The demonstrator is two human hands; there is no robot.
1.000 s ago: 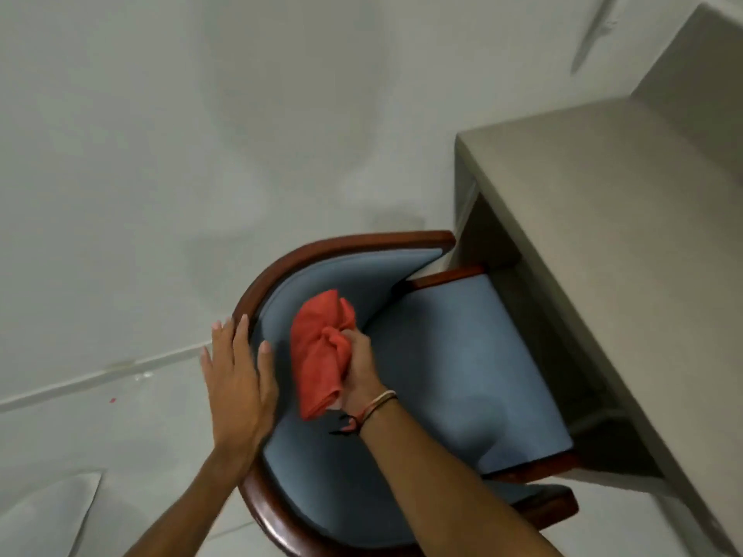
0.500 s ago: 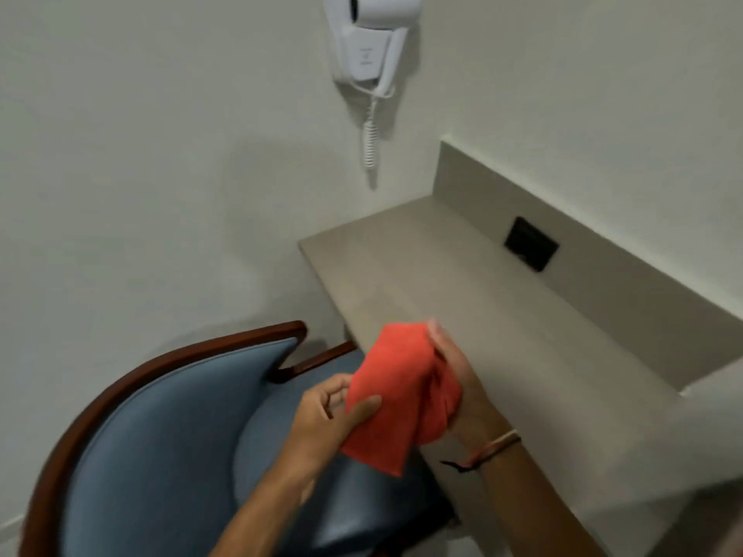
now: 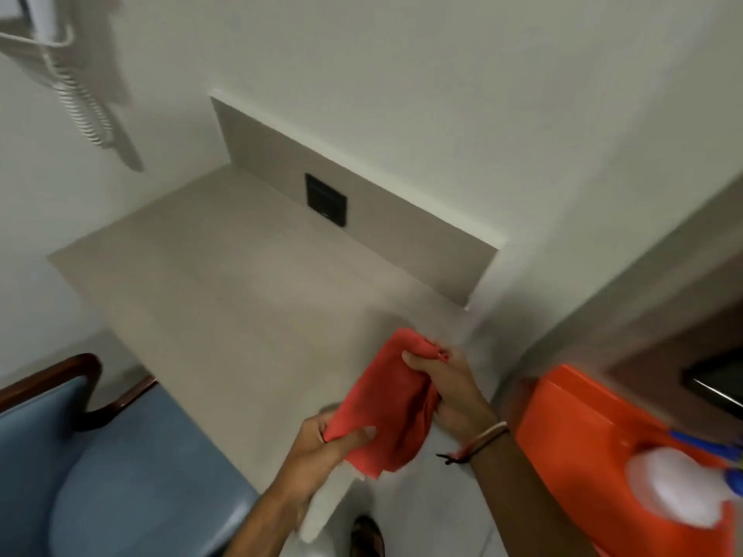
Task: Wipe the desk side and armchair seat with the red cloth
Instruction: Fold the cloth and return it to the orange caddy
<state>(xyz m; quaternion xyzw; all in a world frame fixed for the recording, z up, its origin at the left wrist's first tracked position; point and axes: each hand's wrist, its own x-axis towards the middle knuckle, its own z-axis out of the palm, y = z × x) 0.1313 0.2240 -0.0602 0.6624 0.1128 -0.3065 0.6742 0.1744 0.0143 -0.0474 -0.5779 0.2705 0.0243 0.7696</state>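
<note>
The red cloth (image 3: 388,400) hangs between both my hands, above the near right corner of the beige desk (image 3: 209,283). My left hand (image 3: 325,448) pinches its lower left corner. My right hand (image 3: 450,389) grips its upper right part, with a cord bracelet at the wrist. The armchair, with a blue seat (image 3: 132,480) and a dark wood frame (image 3: 86,369), stands at the lower left, pushed against the desk's front edge. The desk side is not in view.
An orange container (image 3: 571,428) with a white spray bottle (image 3: 675,488) sits at the lower right. A wall-mounted hair dryer with a coiled cord (image 3: 80,98) hangs at the upper left. A black socket (image 3: 325,199) is set in the desk's back panel. A shoe (image 3: 366,536) shows on the floor below.
My right hand lifted the cloth off the armchair's backrest. My left hand left the chair frame and took the cloth's corner. The view swung right from the chair to the desk.
</note>
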